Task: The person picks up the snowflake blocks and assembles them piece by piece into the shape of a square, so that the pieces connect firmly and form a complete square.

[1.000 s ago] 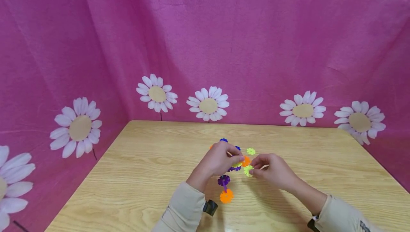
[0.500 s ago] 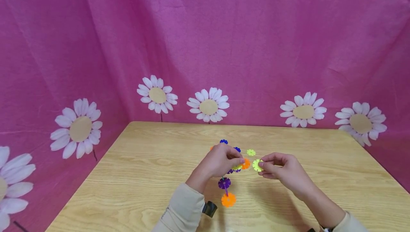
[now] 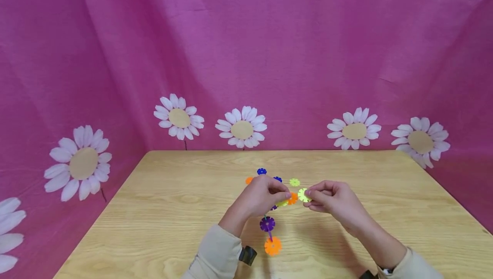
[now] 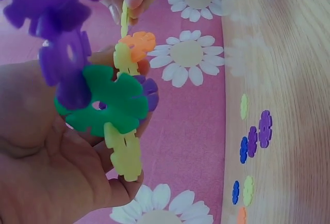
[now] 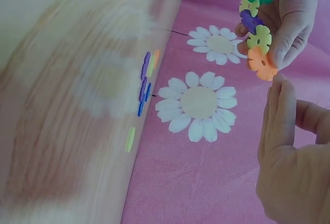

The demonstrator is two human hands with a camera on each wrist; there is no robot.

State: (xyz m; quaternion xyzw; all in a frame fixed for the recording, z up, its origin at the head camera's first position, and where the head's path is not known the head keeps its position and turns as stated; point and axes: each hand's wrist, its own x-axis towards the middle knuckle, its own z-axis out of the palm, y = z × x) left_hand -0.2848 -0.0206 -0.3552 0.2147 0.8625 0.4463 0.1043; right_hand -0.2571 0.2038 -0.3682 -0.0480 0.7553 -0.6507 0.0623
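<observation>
My left hand grips a chain of notched plastic snowflake discs between thumb and fingers. An orange disc forms the end sticking out toward the right hand. Below the hand hang a purple disc and another orange one. In the left wrist view, a green disc and yellow ones link up in front of the palm. My right hand pinches a single yellow snowflake disc, its edge close beside the orange end. In the right wrist view the right fingertips hide that yellow disc.
Loose discs lie on the wooden table beyond the hands: a blue one, a yellow-green one, an orange one and several purple and blue ones. A pink cloth with printed daisies hangs behind the table.
My right hand has drawn the yellow disc away to the right, turned it, and brought it back toward the chain's orange end. The left hand keeps its grip; the head view has shifted slightly.
</observation>
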